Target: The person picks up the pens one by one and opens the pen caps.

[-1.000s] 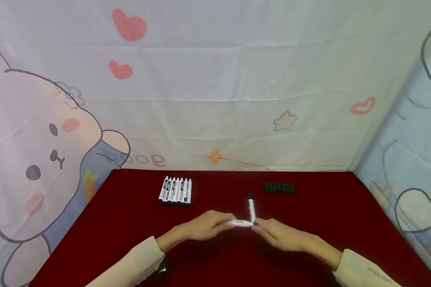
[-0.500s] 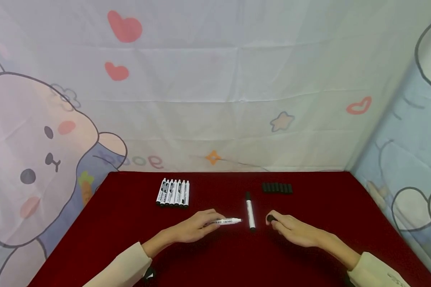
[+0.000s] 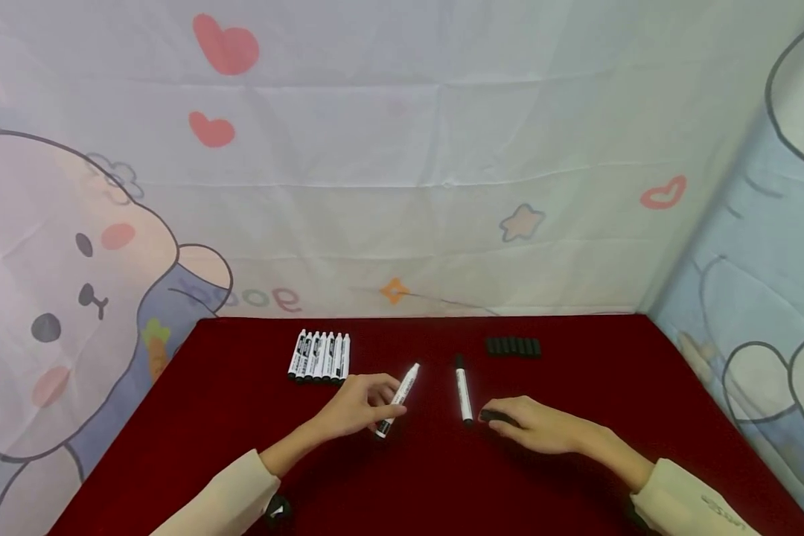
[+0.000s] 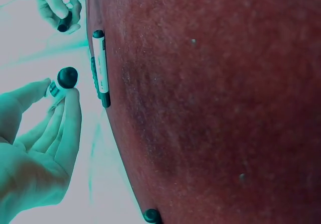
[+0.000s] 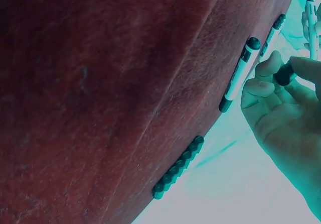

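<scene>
My left hand (image 3: 356,406) pinches an uncapped white marker (image 3: 407,383) between thumb and fingers, its white tip pointing up and away; the left wrist view shows the marker's black end (image 4: 67,77). In my right hand (image 3: 543,428) a black marker cap (image 3: 499,417) is held between thumb and fingers, seen also as the dark cap (image 5: 285,74) in the right wrist view. Between the hands lies a capped white marker (image 3: 464,393) on the red cloth, its black cap toward the back. Neither hand touches that one.
A row of several uncapped white markers (image 3: 318,356) lies at the back left of the red table (image 3: 402,476). Several black caps (image 3: 513,347) stand lined up at the back right. A printed curtain (image 3: 442,149) rises behind the table's far edge.
The uncapped marker and the cap, together between the hands a second ago, are now apart. My left hand moved left and turned the marker tip upward; the right hand moved right with the cap.
</scene>
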